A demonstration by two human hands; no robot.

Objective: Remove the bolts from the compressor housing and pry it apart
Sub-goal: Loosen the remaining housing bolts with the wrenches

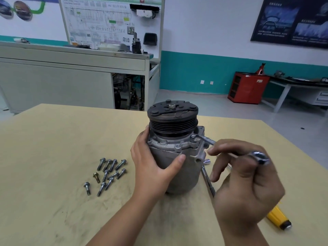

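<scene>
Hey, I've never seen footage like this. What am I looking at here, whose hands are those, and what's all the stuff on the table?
There is no machine at work here. A person wears a camera on their head, so this single picture looks forward and down at their own two hands. The left hand grips a grey compressor, which stands upright on a pale wooden table with its black grooved pulley on top. The right hand holds a wrench, whose far end sits on a bolt at the housing's rim. Left of the compressor lies a heap of loose bolts, one of them brass-coloured. Partly hidden by the right hand are a steel socket bar and a yellow-handled tool.
</scene>
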